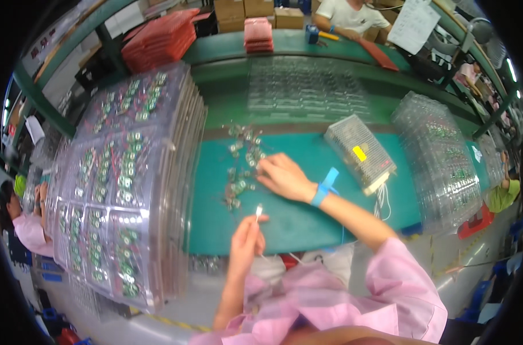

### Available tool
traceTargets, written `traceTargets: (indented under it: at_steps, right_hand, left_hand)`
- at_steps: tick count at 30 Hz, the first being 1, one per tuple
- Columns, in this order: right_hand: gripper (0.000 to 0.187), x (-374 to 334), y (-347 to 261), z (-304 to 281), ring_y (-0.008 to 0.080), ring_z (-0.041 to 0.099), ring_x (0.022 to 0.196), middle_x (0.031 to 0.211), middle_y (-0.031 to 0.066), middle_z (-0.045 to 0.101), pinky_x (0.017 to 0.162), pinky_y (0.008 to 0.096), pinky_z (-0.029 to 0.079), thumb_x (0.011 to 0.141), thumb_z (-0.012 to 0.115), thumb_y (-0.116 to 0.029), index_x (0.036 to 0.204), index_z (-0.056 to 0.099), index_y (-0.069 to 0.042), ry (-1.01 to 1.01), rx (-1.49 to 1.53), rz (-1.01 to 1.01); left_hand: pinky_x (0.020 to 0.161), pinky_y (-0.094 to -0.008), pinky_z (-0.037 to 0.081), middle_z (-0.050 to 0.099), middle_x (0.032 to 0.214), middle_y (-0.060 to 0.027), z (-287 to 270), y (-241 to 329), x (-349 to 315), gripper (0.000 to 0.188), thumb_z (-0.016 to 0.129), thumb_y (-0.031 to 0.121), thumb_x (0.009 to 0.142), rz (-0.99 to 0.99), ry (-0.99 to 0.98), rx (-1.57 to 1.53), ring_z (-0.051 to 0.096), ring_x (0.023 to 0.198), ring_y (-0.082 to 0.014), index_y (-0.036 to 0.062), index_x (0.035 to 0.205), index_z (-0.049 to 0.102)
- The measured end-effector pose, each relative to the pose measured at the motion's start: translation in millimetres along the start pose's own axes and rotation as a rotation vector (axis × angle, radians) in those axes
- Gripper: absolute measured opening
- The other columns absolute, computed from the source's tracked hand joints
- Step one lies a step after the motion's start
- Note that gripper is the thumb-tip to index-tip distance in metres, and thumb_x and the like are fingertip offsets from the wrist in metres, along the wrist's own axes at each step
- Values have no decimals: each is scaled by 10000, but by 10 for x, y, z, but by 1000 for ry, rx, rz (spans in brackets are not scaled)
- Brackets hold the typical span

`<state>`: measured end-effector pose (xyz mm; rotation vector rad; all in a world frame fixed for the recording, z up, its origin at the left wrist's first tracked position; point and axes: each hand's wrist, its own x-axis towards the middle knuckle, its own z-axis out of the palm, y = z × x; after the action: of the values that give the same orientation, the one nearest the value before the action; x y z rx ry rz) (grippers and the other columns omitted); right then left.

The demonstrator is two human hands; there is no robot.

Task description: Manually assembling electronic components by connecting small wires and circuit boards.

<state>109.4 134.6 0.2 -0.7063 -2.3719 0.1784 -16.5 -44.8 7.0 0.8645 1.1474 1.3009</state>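
Note:
My left hand [247, 237] is closed on a white cable plug [258, 211], its metal tip pointing up and the cable trailing below the hand. Small round green circuit boards [238, 187] with thin wires lie in a loose cluster on the teal mat [307, 224]. At the right side of that cluster, my right hand [284, 177] has its fingers curled down among the boards. What its fingertips pinch is hidden. A blue strap [325, 188] circles my right wrist.
Tall stacked clear trays of boards [129, 172] stand at left, another tray stack [445, 161] at right. A perforated metal power supply [362, 152] with white wires lies right of my hand. Beyond are a clear tray [307, 86], red packs [258, 35] and a person [353, 20].

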Motion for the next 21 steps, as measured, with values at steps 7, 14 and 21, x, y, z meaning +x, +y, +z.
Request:
traceTargets:
  at_steps: [7,14,21]
  right_hand:
    - [166,-196,-151,-456,130,583,691,877,80,586,570,218,462,931,537,-198,1007,480,-61,-264,1324,736]
    - [202,-543,-252,-554,115,580,709,843,56,574,587,212,462,943,529,-220,1061,508,-57,-152,1355,936]
    - [190,-728,-411,-711,55,469,589,710,-6,515,524,194,383,946,527,-214,1053,541,-58,-43,1719,991]
  left_hand:
    - [451,-163,241,461,641,18,-190,-195,31,210,444,182,975,53,-74,-159,303,502,-30,24,1061,550]
    - [457,-164,215,389,621,49,95,59,17,197,466,191,966,-55,34,-40,260,518,-20,18,995,555]
    - [489,-172,234,360,616,81,191,134,71,253,494,271,946,-99,28,70,277,546,-20,32,927,575]
